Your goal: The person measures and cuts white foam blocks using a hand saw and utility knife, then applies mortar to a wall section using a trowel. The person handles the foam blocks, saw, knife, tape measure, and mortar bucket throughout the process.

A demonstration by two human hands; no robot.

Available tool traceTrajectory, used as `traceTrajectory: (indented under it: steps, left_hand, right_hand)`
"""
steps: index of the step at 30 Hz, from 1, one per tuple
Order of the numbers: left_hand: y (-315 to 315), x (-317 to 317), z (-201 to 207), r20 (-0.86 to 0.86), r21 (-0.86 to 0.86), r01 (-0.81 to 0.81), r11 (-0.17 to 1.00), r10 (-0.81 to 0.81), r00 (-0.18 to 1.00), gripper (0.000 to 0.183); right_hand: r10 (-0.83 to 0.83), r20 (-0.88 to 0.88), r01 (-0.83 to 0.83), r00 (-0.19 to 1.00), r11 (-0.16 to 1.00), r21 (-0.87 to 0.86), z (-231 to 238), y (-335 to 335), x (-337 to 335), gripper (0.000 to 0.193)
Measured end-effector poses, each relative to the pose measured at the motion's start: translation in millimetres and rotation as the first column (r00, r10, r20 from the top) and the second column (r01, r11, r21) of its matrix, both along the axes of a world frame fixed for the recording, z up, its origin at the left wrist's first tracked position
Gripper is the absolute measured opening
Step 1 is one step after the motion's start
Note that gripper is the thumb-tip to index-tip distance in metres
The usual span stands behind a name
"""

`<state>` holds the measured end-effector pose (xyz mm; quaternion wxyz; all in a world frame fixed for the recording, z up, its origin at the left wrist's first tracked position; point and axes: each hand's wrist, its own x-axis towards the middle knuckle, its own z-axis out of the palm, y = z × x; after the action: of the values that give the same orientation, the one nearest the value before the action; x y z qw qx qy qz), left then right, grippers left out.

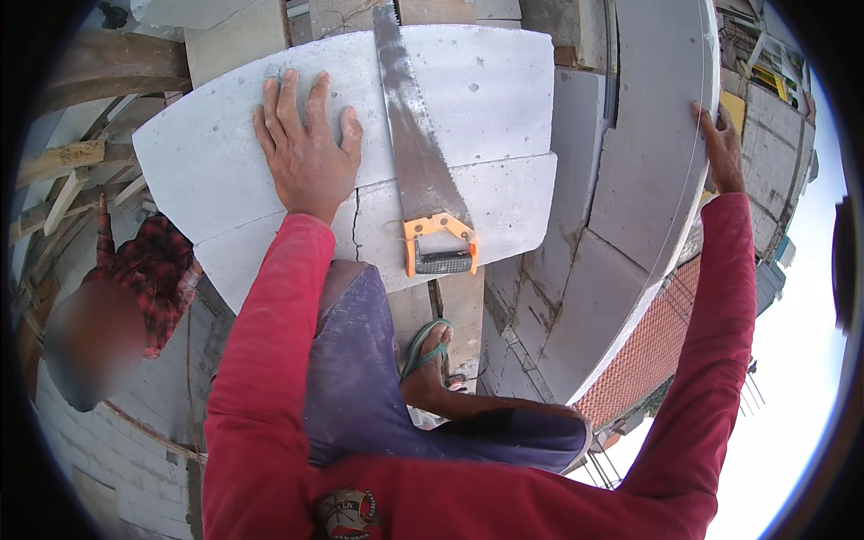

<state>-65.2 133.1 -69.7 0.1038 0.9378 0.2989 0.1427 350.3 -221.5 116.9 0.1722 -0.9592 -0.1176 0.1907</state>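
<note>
My left hand (310,153) lies flat with fingers spread on a large pale aerated concrete block (495,81). A second block (504,198) sits against its near side, with a dark crack running through it. Across both blocks lies a hand saw (416,144), its orange and black handle toward me and its blade tip at the far edge. Nothing is in my left hand. Out to the right, my right hand (723,148) rests at the outer edge of a block wall (648,117), fingers apart and touching the edge beside a thin taut string (700,162).
A co-worker in a red checked shirt (153,279) is below at the left, one arm raised. Wooden beams (117,67) stand at the far left. My sandalled foot (427,360) is on a plank (463,315) below the blocks. Beyond the wall is a tiled roof (639,351).
</note>
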Motion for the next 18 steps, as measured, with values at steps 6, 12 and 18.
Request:
traceTrajectory:
  steps: [6,12,18]
  left_hand:
    - [0,-1,1,-0.007,-0.004,-0.004,1.000,0.004,1.000,0.054]
    - [-5,-1,4,-0.018,0.009,0.016,1.000,-0.016,1.000,0.052]
    - [-2,4,1,0.031,0.055,0.027,0.998,-0.029,0.999,0.051]
  right_hand:
    - [-0.015,0.109,0.027,0.994,0.994,-0.108,-1,13,-14,0.092]
    - [-0.025,0.088,0.031,0.996,0.997,-0.076,-1,13,-25,0.106]
    - [0.075,0.174,-0.038,0.982,0.977,-0.209,-5,-7,-1,0.107]
